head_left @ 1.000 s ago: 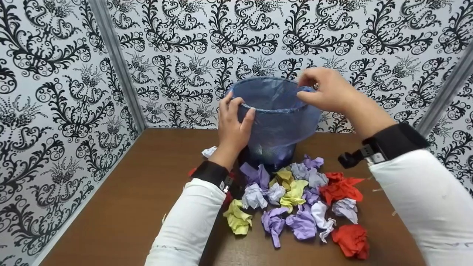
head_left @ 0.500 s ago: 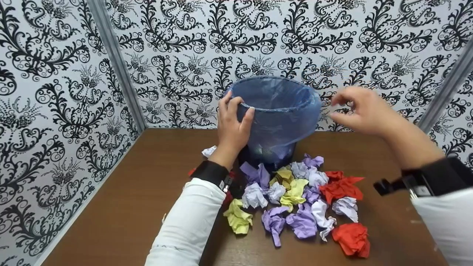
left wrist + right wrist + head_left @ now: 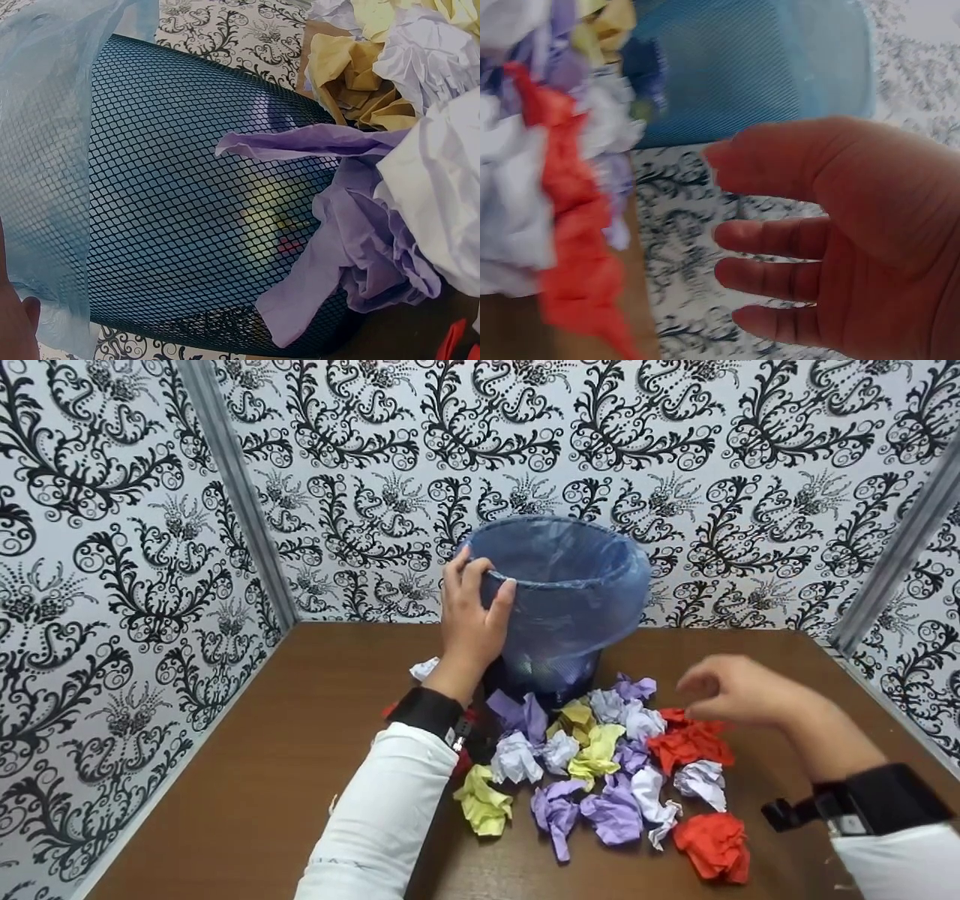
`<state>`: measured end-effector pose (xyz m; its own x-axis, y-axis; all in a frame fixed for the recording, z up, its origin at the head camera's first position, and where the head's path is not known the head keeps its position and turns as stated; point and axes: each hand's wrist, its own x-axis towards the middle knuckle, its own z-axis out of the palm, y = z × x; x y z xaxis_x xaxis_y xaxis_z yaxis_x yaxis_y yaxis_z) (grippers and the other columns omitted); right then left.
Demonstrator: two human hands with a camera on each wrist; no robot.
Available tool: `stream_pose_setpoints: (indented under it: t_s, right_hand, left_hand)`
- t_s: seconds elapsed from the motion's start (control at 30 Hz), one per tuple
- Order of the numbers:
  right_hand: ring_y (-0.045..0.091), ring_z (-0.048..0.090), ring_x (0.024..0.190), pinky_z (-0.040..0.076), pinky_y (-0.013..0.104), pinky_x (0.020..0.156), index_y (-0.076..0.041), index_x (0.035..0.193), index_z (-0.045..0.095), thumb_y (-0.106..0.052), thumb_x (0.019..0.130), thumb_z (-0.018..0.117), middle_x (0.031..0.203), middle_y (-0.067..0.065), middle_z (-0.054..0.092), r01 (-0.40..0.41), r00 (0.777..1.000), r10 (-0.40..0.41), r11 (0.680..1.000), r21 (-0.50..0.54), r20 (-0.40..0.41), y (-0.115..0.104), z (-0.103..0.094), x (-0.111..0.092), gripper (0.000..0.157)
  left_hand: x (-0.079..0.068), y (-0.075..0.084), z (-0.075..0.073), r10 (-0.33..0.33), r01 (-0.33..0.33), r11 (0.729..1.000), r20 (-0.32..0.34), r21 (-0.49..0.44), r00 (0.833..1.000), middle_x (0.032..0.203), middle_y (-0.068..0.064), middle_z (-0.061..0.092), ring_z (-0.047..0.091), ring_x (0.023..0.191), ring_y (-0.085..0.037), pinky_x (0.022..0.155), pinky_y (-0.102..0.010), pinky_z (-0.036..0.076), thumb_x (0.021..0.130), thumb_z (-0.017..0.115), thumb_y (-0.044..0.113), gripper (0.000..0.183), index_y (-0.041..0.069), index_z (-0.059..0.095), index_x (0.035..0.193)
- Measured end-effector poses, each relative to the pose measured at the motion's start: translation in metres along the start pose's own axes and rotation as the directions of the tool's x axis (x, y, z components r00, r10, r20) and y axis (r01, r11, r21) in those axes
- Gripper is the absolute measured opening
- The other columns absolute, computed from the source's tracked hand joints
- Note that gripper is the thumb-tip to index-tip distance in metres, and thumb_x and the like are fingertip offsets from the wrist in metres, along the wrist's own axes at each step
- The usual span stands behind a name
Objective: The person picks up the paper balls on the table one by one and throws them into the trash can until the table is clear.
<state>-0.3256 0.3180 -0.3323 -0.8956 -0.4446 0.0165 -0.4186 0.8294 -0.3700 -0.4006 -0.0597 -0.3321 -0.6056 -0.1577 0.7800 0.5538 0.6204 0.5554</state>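
A mesh wastebasket [image 3: 172, 195] stands on the table, lined with a blue plastic bag [image 3: 577, 615] folded over its rim. My left hand [image 3: 474, 619] holds the rim at the near left, fingers over the edge and thumb outside. Through the mesh, yellow and purple paper shows inside the wastebasket. My right hand [image 3: 739, 690] hovers right of the wastebasket, near a red crumpled paper [image 3: 690, 746], with nothing in it. In the right wrist view its fingers [image 3: 769, 277] are stretched out and apart from the paper.
Several crumpled papers lie before the wastebasket: yellow [image 3: 484, 802], purple [image 3: 615, 814], white [image 3: 656, 802] and another red one [image 3: 714, 847]. A white piece [image 3: 424, 668] lies left of the wastebasket. Patterned walls [image 3: 360, 495] enclose the brown table [image 3: 300, 750].
My right hand has let go of the bag's edge at the right rim, moved right, then dropped towards the crumpled papers. My left hand stays on the rim.
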Motion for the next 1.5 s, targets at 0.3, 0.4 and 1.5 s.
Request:
stream_pose_setpoints:
  t_s: [0.3,0.4,1.5]
  right_hand:
    - [0.026,0.067,0.098,0.058,0.043,0.082,0.0,0.122,0.071,-0.022,0.07,0.084,0.111,0.013,0.073,-0.014,0.999,0.014,1.0,-0.011,0.036,0.028,0.035,0.002,0.058]
    - [0.023,0.067,0.096,0.056,0.035,0.078,0.001,0.124,0.071,-0.014,0.067,0.08,0.111,0.012,0.075,-0.034,0.998,0.033,0.999,0.024,0.046,0.033,0.042,0.003,0.06]
    - [0.018,0.057,0.074,0.046,0.031,0.063,-0.008,0.089,0.069,-0.039,0.079,0.082,0.082,0.006,0.069,-0.236,0.96,0.242,0.97,0.06,-0.143,0.069,0.053,-0.002,0.035]
  left_hand:
    - [0.0,0.0,0.0,0.003,-0.003,1.0,0.001,-0.005,1.0,0.159,-0.012,0.037,0.045,0.14,-0.033,0.106,-0.05,0.047,0.093,0.045,0.062,0.058,0.017,0.057,0.126]
    - [0.0,0.0,0.001,0.012,-0.012,1.0,-0.015,-0.01,1.0,0.158,-0.013,0.038,0.045,0.14,-0.033,0.108,-0.049,0.045,0.093,0.046,0.061,0.058,0.015,0.058,0.126]
    - [-0.001,0.001,-0.001,0.013,-0.013,1.0,-0.022,-0.005,1.0,0.157,-0.013,0.039,0.047,0.139,-0.034,0.11,-0.049,0.043,0.092,0.047,0.06,0.055,0.017,0.058,0.125]
